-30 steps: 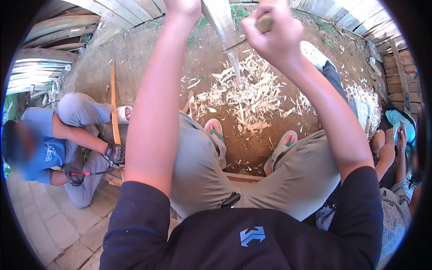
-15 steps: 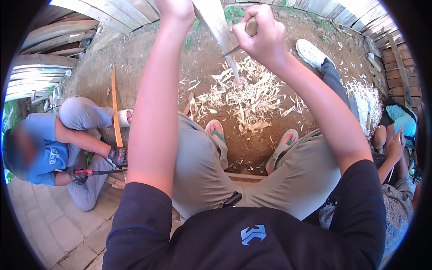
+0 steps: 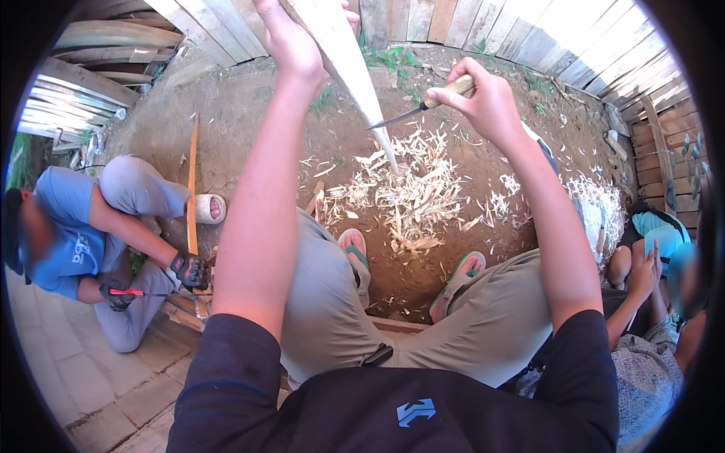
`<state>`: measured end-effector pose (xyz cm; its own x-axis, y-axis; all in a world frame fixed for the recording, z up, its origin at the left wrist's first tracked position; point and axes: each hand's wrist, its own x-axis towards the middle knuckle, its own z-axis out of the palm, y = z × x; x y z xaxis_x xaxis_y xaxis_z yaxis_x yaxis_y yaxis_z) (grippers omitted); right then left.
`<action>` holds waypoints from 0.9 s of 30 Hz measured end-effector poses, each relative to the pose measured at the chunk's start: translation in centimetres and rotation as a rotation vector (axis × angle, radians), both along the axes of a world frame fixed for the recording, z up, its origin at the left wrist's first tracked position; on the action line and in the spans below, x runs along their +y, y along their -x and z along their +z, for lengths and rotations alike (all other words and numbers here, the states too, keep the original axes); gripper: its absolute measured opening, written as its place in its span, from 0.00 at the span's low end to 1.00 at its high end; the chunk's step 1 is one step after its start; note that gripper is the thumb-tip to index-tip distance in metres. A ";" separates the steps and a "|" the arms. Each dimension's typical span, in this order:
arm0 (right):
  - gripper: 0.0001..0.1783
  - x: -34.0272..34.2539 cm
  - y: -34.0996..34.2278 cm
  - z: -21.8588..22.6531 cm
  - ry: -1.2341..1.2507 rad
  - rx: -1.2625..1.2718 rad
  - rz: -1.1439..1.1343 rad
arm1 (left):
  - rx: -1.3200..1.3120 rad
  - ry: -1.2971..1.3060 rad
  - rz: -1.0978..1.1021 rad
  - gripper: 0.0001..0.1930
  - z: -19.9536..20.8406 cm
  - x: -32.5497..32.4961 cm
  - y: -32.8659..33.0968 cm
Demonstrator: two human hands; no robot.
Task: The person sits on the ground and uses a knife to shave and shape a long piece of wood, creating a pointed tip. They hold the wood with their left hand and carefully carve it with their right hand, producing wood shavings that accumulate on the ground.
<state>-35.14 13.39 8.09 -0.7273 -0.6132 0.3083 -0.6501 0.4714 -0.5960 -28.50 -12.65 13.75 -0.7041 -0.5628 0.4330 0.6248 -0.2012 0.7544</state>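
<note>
My left hand point(image 3: 293, 47) is closed around the upper part of a long, pale, tapered piece of wood point(image 3: 349, 79). Its fingertips show past the far edge at the top of the picture. The wood slants down to a narrow point over a heap of wood shavings point(image 3: 427, 189) on the ground between my feet. In my right hand point(image 3: 489, 97) is a knife point(image 3: 455, 90), gripped by its wooden handle. The dark, narrow blade points left, its tip at the wood near the lower end; whether it touches, I cannot tell.
At my left a seated co-worker in dark gloves point(image 3: 189, 270) holds a red-handled tool point(image 3: 134, 292) and a long orange-brown strip point(image 3: 192, 181). Other people sit close on my right, one with raised hands point(image 3: 644, 273). Plank fencing point(image 3: 423, 21) stands beyond the dirt.
My right hand has turned and loosened around the handle, shifting right and slightly down, so more of the knife shows. The wood's tip sits lower in the picture. The whole view has shifted slightly.
</note>
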 end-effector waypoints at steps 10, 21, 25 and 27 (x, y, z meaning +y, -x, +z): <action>0.20 0.7 -1.4 0.0 -0.583 -0.166 0.149 | 0.012 -0.002 0.027 0.42 -0.4 -0.8 -0.5; 0.28 0.5 1.7 -1.2 -0.623 -0.479 0.295 | 0.054 -0.025 -0.087 0.43 -0.2 -0.4 -0.6; 0.28 0.1 1.3 -0.4 -0.703 -0.532 0.275 | 0.046 0.011 -0.028 0.43 -0.1 0.0 -0.5; 0.26 0.1 0.6 0.4 -0.709 -0.485 0.258 | 0.025 -0.010 -0.029 0.43 -0.2 0.1 -0.4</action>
